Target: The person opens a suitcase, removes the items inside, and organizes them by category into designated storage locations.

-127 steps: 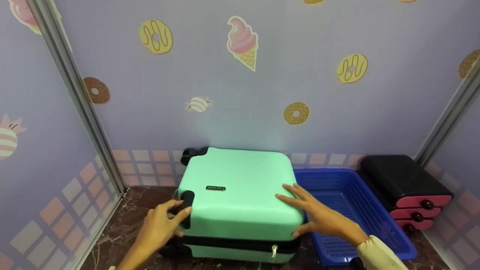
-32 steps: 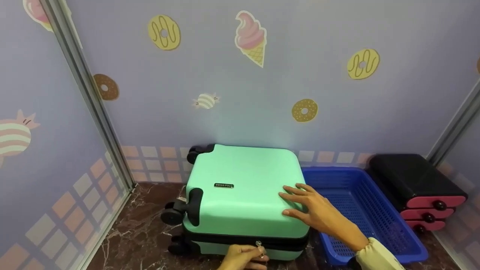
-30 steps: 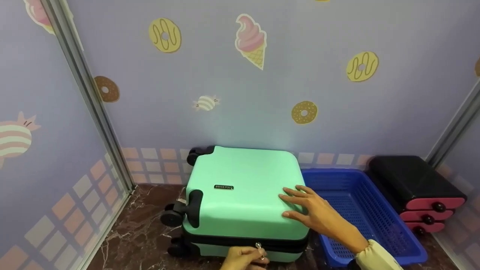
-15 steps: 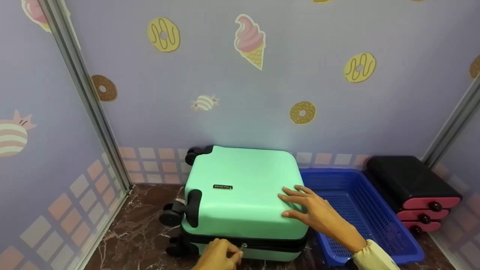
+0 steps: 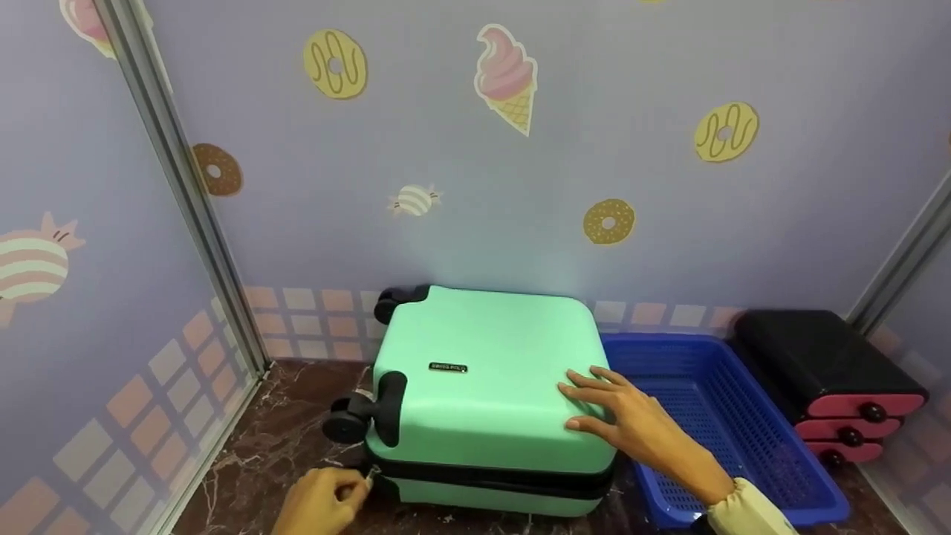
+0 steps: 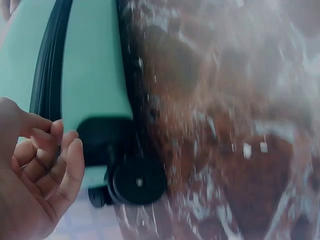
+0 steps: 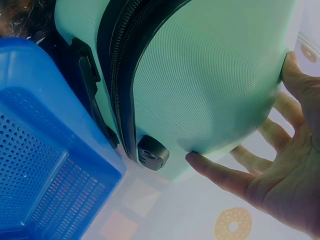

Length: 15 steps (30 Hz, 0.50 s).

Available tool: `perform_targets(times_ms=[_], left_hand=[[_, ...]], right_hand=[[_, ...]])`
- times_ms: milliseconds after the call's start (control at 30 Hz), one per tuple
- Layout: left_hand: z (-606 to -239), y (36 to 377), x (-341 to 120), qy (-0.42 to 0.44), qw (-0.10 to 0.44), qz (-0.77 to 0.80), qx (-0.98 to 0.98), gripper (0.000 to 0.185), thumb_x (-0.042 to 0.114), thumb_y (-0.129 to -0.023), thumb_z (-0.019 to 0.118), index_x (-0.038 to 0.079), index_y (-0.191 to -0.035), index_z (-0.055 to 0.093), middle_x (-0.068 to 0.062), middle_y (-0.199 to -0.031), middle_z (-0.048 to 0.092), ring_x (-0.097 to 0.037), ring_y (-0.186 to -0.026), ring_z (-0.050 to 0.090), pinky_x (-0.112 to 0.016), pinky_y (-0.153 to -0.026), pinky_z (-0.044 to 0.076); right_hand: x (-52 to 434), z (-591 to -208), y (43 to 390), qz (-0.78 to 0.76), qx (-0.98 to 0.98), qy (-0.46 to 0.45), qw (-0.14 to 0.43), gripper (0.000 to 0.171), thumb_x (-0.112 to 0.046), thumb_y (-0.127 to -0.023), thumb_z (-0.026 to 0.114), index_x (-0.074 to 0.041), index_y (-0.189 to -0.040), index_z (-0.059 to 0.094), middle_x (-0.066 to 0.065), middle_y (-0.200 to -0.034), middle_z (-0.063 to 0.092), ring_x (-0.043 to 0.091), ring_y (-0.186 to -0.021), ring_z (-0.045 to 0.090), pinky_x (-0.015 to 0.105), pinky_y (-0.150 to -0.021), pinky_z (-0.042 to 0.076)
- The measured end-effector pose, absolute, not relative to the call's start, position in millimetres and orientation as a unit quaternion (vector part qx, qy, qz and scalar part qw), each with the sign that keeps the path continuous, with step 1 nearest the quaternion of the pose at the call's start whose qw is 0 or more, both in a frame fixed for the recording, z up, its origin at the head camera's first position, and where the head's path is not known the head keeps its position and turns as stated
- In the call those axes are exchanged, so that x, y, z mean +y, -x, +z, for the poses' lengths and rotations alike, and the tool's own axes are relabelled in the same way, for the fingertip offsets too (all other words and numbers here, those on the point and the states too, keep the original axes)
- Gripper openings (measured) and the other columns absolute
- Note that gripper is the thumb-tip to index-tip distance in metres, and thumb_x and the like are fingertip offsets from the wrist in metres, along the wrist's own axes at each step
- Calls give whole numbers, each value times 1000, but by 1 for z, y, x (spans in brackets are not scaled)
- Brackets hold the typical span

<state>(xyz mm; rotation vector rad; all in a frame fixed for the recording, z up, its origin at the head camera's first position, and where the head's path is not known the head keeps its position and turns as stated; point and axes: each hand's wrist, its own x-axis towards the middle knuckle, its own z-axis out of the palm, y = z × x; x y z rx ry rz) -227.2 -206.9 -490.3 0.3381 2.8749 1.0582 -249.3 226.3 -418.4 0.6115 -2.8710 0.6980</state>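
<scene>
A mint-green hard-shell suitcase (image 5: 490, 349) lies flat on the dark marbled surface, its wheels towards the left. My left hand (image 5: 321, 501) is at its front left corner, thumb and finger pinching the zipper pull (image 5: 373, 471). The left wrist view has that hand (image 6: 42, 167) beside the black zipper band (image 6: 50, 65), close to a wheel (image 6: 139, 180); the pull itself is hidden there by the fingers. My right hand (image 5: 631, 416) rests with spread fingers on the suitcase's right edge. In the right wrist view, fingertips (image 7: 197, 159) touch the shell and zipper teeth (image 7: 116, 75) show.
A blue perforated basket (image 5: 743, 438) stands against the right of the suitcase. Beyond it is a black box with pink drawers (image 5: 865, 405). Patterned wall panels (image 5: 520, 223) enclose the back and both sides.
My left hand has taken hold of the zipper pull and drawn it leftward along the front, from right of the middle to the left corner. My right hand stays on the suitcase.
</scene>
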Motion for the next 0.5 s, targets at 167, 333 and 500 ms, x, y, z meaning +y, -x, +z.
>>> perform_targets(times_ms=[167, 333, 500], left_hand=[[-487, 235, -211, -89, 22, 331, 939, 35, 23, -91, 65, 20, -58, 52, 9, -51, 33, -7, -46, 26, -20, -48, 22], [-486, 251, -216, -61, -19, 311, 948, 42, 16, -88, 64, 21, -53, 42, 9, -50, 29, -7, -46, 22, -20, -48, 18], [-489, 263, -223, -43, -24, 299, 953, 42, 10, -82, 62, 21, -51, 35, 9, -49, 26, -9, -46, 23, -23, -49, 18]], right_hand=[[228, -417, 248, 234, -951, -196, 58, 58, -63, -88, 55, -44, -142, 48, -17, -154, 39, 26, -150, 26, 83, -98, 24], [228, -420, 249, 242, -946, -201, 77, 56, -61, -88, 57, -42, -140, 50, -16, -152, 42, 26, -149, 28, 79, -101, 29], [228, -425, 249, 244, -937, -236, 86, 55, -55, -91, 57, -35, -141, 52, -9, -152, 45, 30, -148, 30, 59, -103, 45]])
